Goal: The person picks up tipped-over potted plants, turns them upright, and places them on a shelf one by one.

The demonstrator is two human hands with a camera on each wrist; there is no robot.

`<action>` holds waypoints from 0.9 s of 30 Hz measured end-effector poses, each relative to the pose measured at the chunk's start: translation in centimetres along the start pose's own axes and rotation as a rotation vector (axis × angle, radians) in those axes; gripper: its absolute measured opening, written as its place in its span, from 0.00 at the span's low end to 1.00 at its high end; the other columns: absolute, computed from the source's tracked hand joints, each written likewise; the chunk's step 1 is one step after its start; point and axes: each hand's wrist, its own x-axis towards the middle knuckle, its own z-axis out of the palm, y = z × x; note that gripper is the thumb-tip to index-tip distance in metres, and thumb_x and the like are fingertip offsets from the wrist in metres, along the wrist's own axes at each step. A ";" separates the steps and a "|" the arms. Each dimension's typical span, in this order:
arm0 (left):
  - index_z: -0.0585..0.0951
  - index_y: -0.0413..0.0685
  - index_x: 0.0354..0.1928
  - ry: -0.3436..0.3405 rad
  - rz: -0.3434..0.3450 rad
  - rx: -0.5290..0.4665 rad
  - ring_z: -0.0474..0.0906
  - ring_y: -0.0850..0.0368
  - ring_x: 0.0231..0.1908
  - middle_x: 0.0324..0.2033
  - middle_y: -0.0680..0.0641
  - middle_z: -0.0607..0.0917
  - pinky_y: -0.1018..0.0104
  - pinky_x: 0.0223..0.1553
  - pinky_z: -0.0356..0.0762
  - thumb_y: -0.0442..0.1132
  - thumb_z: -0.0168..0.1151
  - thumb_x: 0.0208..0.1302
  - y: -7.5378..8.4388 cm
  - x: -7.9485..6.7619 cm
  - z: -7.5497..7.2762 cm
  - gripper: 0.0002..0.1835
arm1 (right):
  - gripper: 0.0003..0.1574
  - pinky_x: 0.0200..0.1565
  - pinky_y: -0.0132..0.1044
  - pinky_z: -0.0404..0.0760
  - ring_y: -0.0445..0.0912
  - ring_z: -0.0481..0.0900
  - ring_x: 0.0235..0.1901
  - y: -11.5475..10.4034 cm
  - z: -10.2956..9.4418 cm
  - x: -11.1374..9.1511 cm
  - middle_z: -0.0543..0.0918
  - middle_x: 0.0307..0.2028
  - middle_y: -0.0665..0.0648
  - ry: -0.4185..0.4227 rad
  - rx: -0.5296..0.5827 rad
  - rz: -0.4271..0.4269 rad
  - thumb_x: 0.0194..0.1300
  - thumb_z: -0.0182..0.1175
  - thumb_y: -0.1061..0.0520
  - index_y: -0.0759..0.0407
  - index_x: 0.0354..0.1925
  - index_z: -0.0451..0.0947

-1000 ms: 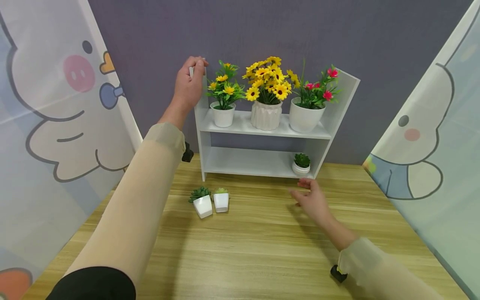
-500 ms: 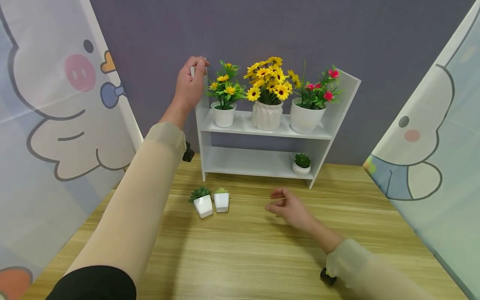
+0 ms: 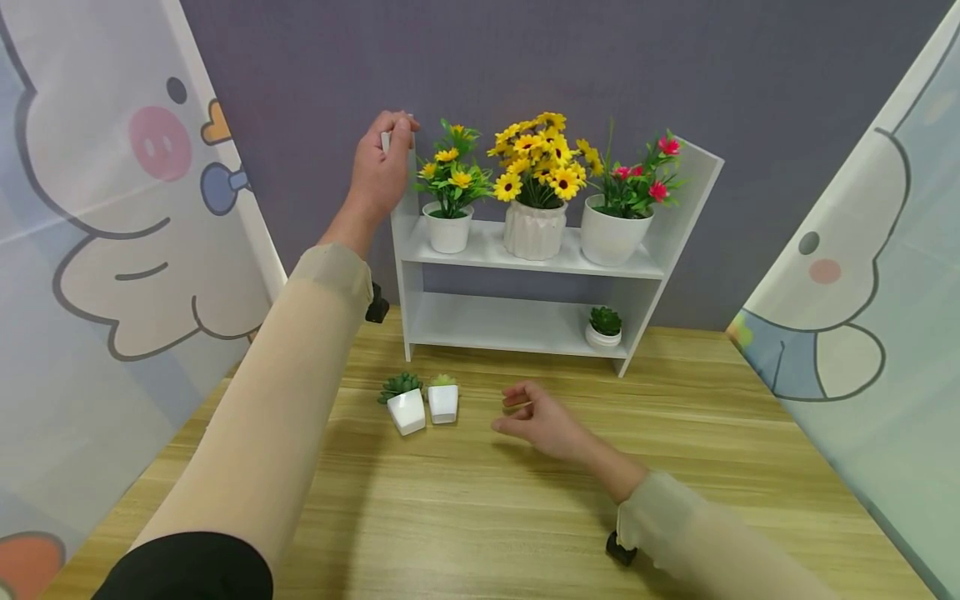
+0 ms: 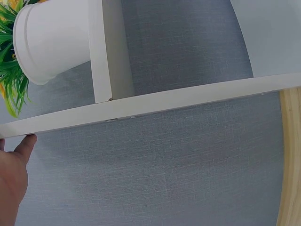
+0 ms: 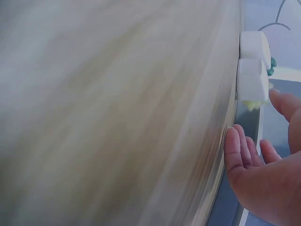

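My left hand (image 3: 381, 171) grips the top of the left side panel of a white two-tier shelf (image 3: 495, 321); in the left wrist view its thumb presses the panel's edge (image 4: 164, 104). Low over the table, my right hand (image 3: 546, 423) has its fingers apart and relaxed, holding nothing. It is nearest to two succulents in white angular pots, one light green (image 3: 443, 403) and one dark green (image 3: 407, 412). Both lie tipped over on the table, side by side. In the right wrist view the light green succulent's pot (image 5: 252, 80) shows just beyond the fingers.
Three flowerpots stand on the upper board: small yellow flowers (image 3: 447, 233), yellow daisies (image 3: 534, 232) and pink flowers (image 3: 615, 237). A succulent in a round white pot (image 3: 603, 335) sits at the right of the lower board. Behind is a grey wall (image 3: 480, 58); the table (image 3: 465, 517) is wooden.
My right hand has moved left across the table, from in front of the round-potted succulent towards the two tipped succulents. The left hand keeps its grip on the shelf.
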 end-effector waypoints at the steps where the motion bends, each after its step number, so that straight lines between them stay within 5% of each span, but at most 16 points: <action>1: 0.79 0.43 0.55 0.000 0.000 -0.003 0.71 0.60 0.74 0.71 0.47 0.79 0.66 0.74 0.68 0.53 0.44 0.89 0.0 0.0 0.0 0.22 | 0.39 0.47 0.38 0.84 0.52 0.84 0.56 -0.2 0.3 0.1 0.82 0.65 0.64 -0.004 -0.004 0.007 0.72 0.75 0.49 0.63 0.71 0.72; 7: 0.77 0.54 0.44 0.005 0.001 -0.020 0.73 0.58 0.71 0.69 0.47 0.80 0.66 0.71 0.69 0.53 0.44 0.89 -0.1 0.1 0.0 0.17 | 0.40 0.46 0.39 0.84 0.51 0.82 0.56 -1.3 1.7 0.7 0.82 0.65 0.63 -0.026 -0.015 0.003 0.71 0.76 0.49 0.63 0.72 0.72; 16: 0.76 0.49 0.44 0.007 0.006 -0.016 0.72 0.61 0.73 0.70 0.49 0.80 0.67 0.70 0.69 0.52 0.44 0.89 -0.2 0.2 0.0 0.18 | 0.41 0.56 0.45 0.86 0.53 0.83 0.58 -2.4 3.5 2.1 0.82 0.63 0.64 -0.027 -0.004 -0.011 0.71 0.76 0.49 0.65 0.71 0.71; 27: 0.75 0.54 0.41 0.007 0.015 -0.016 0.72 0.61 0.73 0.68 0.48 0.80 0.67 0.70 0.69 0.52 0.45 0.89 -0.2 0.2 0.0 0.16 | 0.45 0.53 0.45 0.86 0.54 0.82 0.55 -3.5 5.5 3.9 0.81 0.58 0.66 0.025 0.005 0.031 0.67 0.80 0.47 0.68 0.67 0.69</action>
